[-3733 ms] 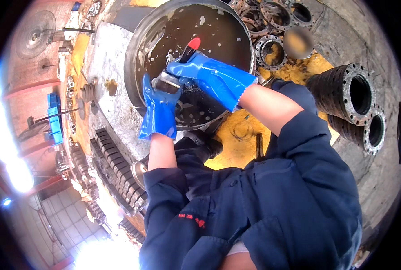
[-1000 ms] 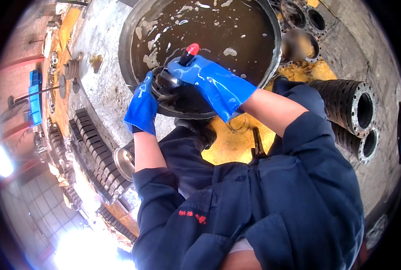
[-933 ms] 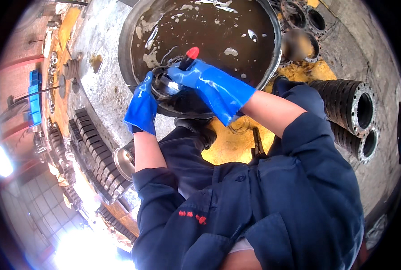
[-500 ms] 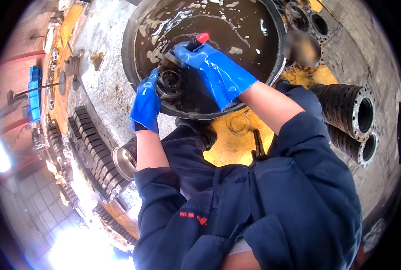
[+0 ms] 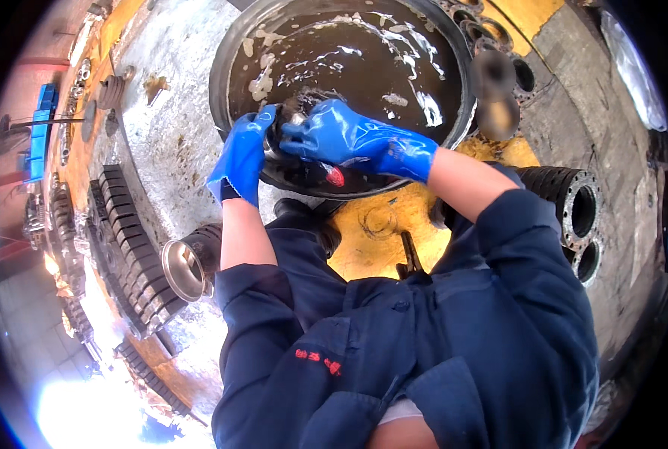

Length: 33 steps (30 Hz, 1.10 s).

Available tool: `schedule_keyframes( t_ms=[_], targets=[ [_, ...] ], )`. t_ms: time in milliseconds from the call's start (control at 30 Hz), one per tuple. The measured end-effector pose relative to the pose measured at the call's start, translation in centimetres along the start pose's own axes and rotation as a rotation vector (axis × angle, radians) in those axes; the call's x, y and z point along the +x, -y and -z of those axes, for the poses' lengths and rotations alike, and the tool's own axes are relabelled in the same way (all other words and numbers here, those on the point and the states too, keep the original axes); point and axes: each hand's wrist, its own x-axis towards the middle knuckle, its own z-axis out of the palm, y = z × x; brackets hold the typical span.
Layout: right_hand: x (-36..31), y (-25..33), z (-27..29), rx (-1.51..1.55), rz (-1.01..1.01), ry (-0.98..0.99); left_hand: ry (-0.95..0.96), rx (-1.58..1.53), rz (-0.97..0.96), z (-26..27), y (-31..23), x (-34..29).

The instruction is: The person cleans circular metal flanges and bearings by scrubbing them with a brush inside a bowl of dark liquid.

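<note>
My left hand (image 5: 246,150), in a blue rubber glove, grips the left side of a dark round metal part (image 5: 272,144), held over the near left side of a wide black tub (image 5: 219,82). Murky brown liquid (image 5: 349,67) with patches of foam fills the tub. In its matching glove, my right hand (image 5: 334,135) is closed round a tool with a red-ended black handle (image 5: 335,176). The red end points toward me, below the hand. The tool's working end is at the metal part, and my fingers hide most of both.
Ribbed dark cylinders (image 5: 559,194) with flanged ends lie at the right, and round metal parts (image 5: 499,82) stand beside the tub. A row of dark blocks (image 5: 135,254) and a shiny metal cup (image 5: 184,269) are on the left. Yellow sheeting (image 5: 379,232) covers the floor by my legs.
My right hand has turned over and moved down: the red handle end pointed up and away before and now points toward me. The metal part is more covered by my hands.
</note>
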Motion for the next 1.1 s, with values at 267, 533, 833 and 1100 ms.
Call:
schedule_keyframes(
  t_ms=[267, 533, 833, 1100],
  targets=[
    [0.9, -0.8, -2.3, 0.235, -0.588, 0.017, 0.029, 0.083, -0.009, -0.1, -0.5, 0.0],
    [0.4, -1.5, -1.1, 1.05, -0.936, 0.162, -0.014, 0.123, -0.04, -0.9, -2.7, -2.1],
    [-4.8, 1.2, 4.2, 0.839, -1.045, -0.036, -0.023, 0.009, -0.019, -0.3, -0.9, -1.5],
    [-2.0, 0.2, -1.2, 1.303, -0.909, -0.445, 0.057, -0.07, -0.086, -0.1, -0.2, -1.4]
  ],
)
